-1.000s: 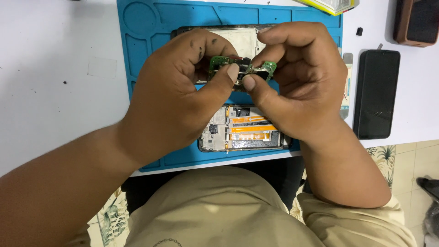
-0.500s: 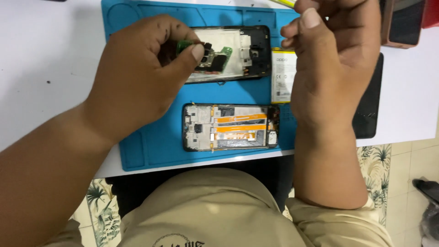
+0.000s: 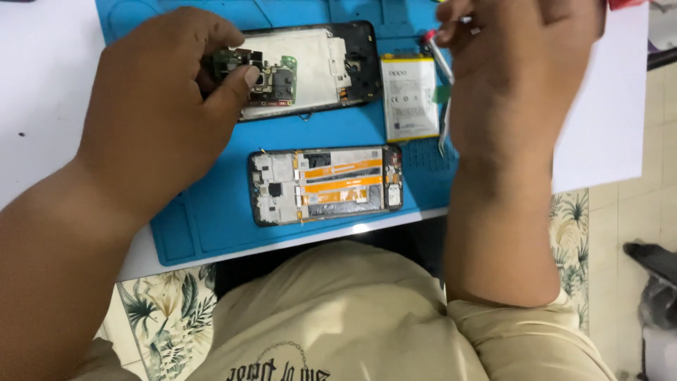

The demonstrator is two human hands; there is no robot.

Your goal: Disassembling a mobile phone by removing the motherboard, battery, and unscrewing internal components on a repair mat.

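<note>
hands parted; left hand (image 3: 162, 106) grip clamps circuit board (image 3: 257, 70) over phone frame (image 3: 317, 67); right hand (image 3: 515, 77) pinches tweezers (image 3: 441, 63).

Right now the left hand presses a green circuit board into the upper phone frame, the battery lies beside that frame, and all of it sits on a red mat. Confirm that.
One detail is wrong: the mat is blue, not red, as the head view shows. The left hand does press the green circuit board into the upper phone frame, and the battery lies beside it.
</note>
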